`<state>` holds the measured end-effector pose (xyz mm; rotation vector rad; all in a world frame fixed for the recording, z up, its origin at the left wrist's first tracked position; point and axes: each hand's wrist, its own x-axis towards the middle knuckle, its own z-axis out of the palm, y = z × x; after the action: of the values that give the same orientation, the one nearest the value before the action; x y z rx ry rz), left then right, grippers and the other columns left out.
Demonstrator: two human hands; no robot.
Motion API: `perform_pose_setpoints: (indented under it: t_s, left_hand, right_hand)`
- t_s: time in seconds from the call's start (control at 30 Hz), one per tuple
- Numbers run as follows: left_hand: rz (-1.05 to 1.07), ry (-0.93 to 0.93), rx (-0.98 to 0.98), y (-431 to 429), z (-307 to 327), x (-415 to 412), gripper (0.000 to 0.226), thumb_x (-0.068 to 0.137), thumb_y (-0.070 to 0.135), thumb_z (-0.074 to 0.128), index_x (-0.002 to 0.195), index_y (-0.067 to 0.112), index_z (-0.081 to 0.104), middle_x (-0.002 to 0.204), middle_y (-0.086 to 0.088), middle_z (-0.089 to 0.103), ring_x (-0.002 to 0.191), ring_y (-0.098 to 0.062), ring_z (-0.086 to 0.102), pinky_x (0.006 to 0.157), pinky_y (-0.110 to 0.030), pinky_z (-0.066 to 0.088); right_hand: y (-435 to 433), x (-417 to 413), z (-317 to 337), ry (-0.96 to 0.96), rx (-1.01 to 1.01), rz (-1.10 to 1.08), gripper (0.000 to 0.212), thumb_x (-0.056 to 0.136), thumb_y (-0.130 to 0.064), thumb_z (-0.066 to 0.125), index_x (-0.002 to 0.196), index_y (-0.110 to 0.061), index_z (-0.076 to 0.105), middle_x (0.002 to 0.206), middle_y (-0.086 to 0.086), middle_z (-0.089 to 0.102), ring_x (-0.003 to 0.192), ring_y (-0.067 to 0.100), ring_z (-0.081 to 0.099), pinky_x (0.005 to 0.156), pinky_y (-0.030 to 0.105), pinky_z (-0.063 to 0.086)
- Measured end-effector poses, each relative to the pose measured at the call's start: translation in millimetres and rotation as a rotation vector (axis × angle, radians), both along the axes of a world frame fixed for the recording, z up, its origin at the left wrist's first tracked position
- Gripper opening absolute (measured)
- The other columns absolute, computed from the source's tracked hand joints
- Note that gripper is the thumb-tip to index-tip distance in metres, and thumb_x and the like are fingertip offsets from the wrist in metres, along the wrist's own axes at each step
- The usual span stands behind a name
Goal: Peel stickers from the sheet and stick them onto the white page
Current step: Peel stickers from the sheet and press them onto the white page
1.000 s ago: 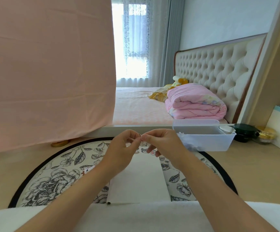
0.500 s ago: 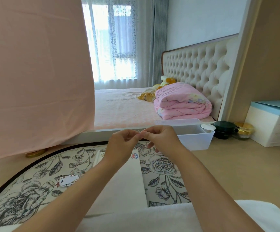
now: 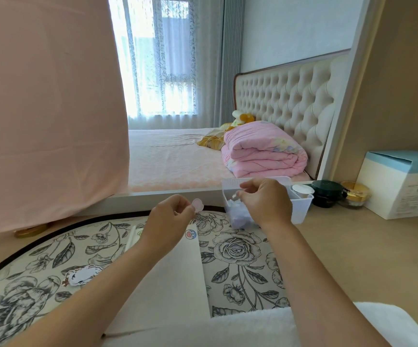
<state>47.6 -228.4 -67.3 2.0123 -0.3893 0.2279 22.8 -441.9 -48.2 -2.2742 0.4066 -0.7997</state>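
A round floral mat lies on the tan worktop. The white page rests along the mat's middle, reaching from the near edge toward the far edge. A white plastic bin stands at the mat's far right edge with pale scraps inside. The right hand hovers over the bin, thumb and forefinger pinching a tiny pale scrap too small to identify. The left hand, above the page's far end, pinches a pale pink sticker by its edge. A white animal sticker lies on the mat's left part. A round blue sticker sits at the page's far right corner.
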Motion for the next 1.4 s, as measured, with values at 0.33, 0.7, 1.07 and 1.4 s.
perform_pose_setpoints:
  t_s: [0.33,0.7,1.07,1.4]
  left_hand:
    - [-0.028,0.093,-0.119,43.8,1.0,-3.1,0.016,0.1,0.019,0.058,0.085,0.017,0.064,0.078,0.001,0.073,0.061,-0.009,0.062,0.052,-0.016,0.042]
    - [0.067,-0.17,0.082,103.2,-13.5,-16.4,0.014,0.091,0.031,0.066,0.077,0.032,0.064,0.075,0.018,0.067,0.061,-0.006,0.056,0.06,-0.03,0.048]
    - [0.061,-0.962,0.61,108.7,-11.6,-9.4,0.017,0.089,0.026,0.056,0.074,0.022,0.063,0.063,0.008,0.057,0.053,-0.015,0.048,0.039,-0.03,0.037]
    - [-0.133,-1.074,0.695,116.0,-12.6,-6.1,0.027,0.1,0.042,0.049,0.097,0.024,0.07,0.085,0.012,0.068,0.064,-0.011,0.058,0.045,-0.026,0.042]
  right_hand:
    - [80.4,-7.4,17.1,0.031,-0.07,0.465,0.01,0.086,-0.03,0.074,0.096,-0.032,0.075,0.09,-0.019,0.07,0.064,-0.009,0.051,0.071,0.02,0.044]
    - [127.9,-3.8,-8.3,0.012,0.114,0.471,0.011,0.085,-0.03,0.077,0.077,-0.031,0.07,0.071,-0.014,0.069,0.052,-0.002,0.056,0.06,0.023,0.048]
    - [145.8,-17.1,-0.1,0.42,0.586,0.486,0.027,0.092,-0.035,0.067,0.086,-0.009,0.074,0.068,-0.004,0.067,0.051,0.013,0.047,0.046,0.023,0.029]
    - [137.2,-12.3,-6.3,0.558,0.491,0.462,0.02,0.096,-0.025,0.059,0.087,-0.01,0.069,0.073,0.0,0.063,0.05,0.012,0.049,0.045,0.023,0.028]
